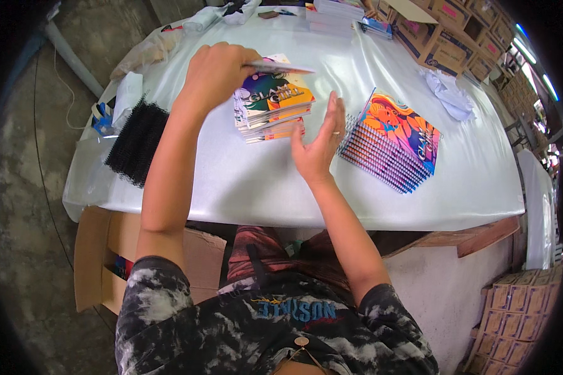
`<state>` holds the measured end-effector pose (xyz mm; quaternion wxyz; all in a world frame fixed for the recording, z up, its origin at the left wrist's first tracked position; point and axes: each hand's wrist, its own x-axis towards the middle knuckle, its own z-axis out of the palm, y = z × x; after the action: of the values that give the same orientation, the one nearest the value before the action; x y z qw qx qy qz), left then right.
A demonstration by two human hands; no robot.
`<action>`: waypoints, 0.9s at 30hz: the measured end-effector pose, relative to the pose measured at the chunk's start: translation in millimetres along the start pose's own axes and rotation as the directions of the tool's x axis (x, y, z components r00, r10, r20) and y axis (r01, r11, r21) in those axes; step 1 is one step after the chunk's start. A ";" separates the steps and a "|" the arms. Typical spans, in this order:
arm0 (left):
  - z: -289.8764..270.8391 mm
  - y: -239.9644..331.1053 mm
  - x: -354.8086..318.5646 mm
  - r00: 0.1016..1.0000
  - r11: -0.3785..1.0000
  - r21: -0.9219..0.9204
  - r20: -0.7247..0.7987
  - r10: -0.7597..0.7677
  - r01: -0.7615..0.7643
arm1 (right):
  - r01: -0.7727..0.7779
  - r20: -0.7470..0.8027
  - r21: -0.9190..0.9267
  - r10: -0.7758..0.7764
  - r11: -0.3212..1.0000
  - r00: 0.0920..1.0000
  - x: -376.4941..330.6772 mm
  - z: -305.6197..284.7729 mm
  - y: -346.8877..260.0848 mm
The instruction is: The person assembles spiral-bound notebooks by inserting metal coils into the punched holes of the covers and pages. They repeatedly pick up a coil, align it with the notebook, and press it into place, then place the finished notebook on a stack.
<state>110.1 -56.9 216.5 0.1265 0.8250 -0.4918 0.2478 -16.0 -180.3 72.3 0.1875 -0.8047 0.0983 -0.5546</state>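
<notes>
My left hand is closed on a thin notebook block, seen nearly edge-on above a stack. That stack of colourful unbound notebook blocks lies a little unevenly on the white-covered table, its top cover yellow, purple and green. Beside its right side, my right hand is open with fingers stretched out, the thumb at or near the lower corner; whether it touches, I cannot tell. Further right stands a leaning pile of spiral-bound notebooks with orange and purple covers. Black plastic binding coils lie bunched left of my left forearm.
The table has a shiny white cover. Crumpled white paper lies at the right, with cardboard boxes behind. Stacked sheets and plastic wrapping are at the far side. An open carton stands below the left front edge.
</notes>
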 end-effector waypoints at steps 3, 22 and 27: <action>-15.3 36.6 -34.7 0.979 0.980 0.042 0.071 0.191 -0.195 | 0.184 0.035 -0.072 -0.182 0.980 0.983 24.6 -24.6 -40.1; 94.5 60.6 -162.3 0.726 0.027 -0.874 0.385 -0.570 0.484 | -0.715 0.589 0.669 0.441 0.204 0.677 -56.5 -62.5 35.1; 114.5 62.2 -183.4 0.797 -0.030 -0.901 0.399 -0.453 0.433 | -0.704 0.580 0.660 0.418 0.262 0.699 -59.4 -82.1 35.2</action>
<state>16.2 -1.5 19.8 0.7014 0.6478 -0.2383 -0.1776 -112.3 -206.4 32.9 0.7541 -0.5824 0.0669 -0.2961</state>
